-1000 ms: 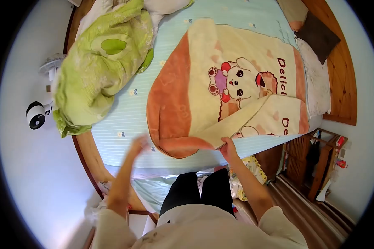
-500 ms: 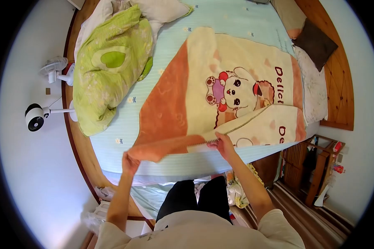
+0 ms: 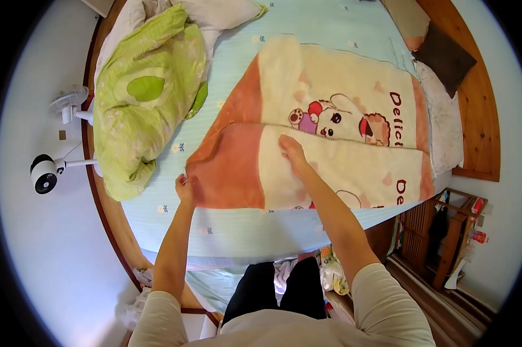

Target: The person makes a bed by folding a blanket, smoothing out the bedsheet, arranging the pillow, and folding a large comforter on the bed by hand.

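A cream and orange blanket point(image 3: 229, 173) with a cartoon puppy and dark red lettering lies on the bed. Its near part is folded over, and the stitched edge of that flap crosses the puppy. At the left end of the fold, my left hand point(image 3: 184, 188) is closed on the blanket's orange edge. My right hand point(image 3: 293, 153) rests on the cream part of the flap just below the stitched edge, fingers stretched out and holding nothing.
A crumpled green quilt point(image 3: 136, 127) lies on the left of the light blue bed sheet point(image 3: 226, 231). Pillows and a dark cushion point(image 3: 444, 59) sit by the wooden headboard point(image 3: 481, 133). A white fan point(image 3: 70, 104) and a white camera-like device point(image 3: 44, 173) stand beyond the left edge.
The near edge of the blanket, raised in both hands before, now lies folded farther over the puppy. Both hands have moved away from my body, and my right hand has let go of the edge.
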A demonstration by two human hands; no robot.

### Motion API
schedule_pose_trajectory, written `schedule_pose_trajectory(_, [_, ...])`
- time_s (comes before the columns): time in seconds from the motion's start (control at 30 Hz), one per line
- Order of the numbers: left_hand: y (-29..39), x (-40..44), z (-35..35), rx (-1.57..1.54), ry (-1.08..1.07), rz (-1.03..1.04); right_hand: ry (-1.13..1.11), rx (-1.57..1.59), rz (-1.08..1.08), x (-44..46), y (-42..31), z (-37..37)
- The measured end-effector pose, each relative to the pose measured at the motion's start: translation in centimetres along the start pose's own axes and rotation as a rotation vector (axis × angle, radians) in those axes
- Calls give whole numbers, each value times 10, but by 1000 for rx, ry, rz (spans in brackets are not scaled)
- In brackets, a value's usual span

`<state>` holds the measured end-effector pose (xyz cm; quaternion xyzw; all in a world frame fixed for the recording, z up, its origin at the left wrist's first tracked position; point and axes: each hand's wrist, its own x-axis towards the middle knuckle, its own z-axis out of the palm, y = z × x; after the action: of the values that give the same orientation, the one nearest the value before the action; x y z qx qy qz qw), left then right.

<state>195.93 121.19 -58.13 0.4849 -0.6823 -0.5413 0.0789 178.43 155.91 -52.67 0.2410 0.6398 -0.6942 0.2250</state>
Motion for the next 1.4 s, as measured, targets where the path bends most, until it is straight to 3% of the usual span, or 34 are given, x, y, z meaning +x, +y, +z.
schedule_pose_trajectory(0.1, [-49, 1, -45, 228, -233, -177, -66, -268, -280, -27, 37, -8])
schedule_pose_trajectory(0.2, [26, -60, -45, 36, -334, -515, -214, -747, -563, -98, 53, -25])
schedule_pose_trajectory(0.23, [14, -56, -47, -26, -356, -652, -283, -1018, -616, -125, 40, -26])
schedule_pose_trajectory(0.27, [19, -60, -43, -103, -389, -645, -352, -1292, -661, -148, 27, -26])
schedule_pose_trajectory(0.37, [40, -72, -34, -317, -442, -558, -157, -1764, -881, -151, 52, -46])
schedule_pose_trajectory(0.47, [47, -71, -44, -424, -419, -380, -141, -1896, -775, -137, 51, -69])
schedule_pose_trajectory(0.57, [63, -86, -73, -427, -413, -326, -357, -1698, -644, -133, 52, -74])
schedule_pose_trajectory(0.67, [33, -108, -109, -368, -351, -445, -506, -1666, -728, -160, 61, -81])
schedule_pose_trajectory(0.77, [-14, -123, -140, -70, -490, -569, -531, -1598, -785, -175, 86, -94])
schedule_pose_trajectory(0.87, [-36, -100, -128, 95, -444, -489, -580, -1638, -691, -179, 73, -89])
schedule_pose_trajectory(0.93, [-26, -60, -112, 56, -498, -531, -761, -1530, -551, -149, 86, -89])
schedule_pose_trajectory(0.97, [-11, -50, -86, -243, -427, -517, -848, -1471, -480, -132, 89, -87])
schedule_pose_trajectory(1.0, [1, -33, -70, -276, -416, -545, -777, -1332, -457, -118, 76, -85])
schedule_pose_trajectory(1.03, [30, -28, -51, -192, -370, -447, -706, -1196, -433, -101, 56, -78])
schedule_pose_trajectory(1.1, [56, -1, -19, 368, -305, -228, -568, -1061, -511, -62, 17, -64])
schedule_pose_trajectory(1.17, [71, 27, 18, 304, -335, 171, -468, -1065, -639, -20, -24, -45])
schedule_pose_trajectory(1.3, [131, 41, 119, 100, -570, 131, -294, -1017, -774, 72, -84, -3])
schedule_pose_trajectory(1.4, [162, 32, 174, 322, -555, 347, -182, -994, -819, 119, -114, 32])
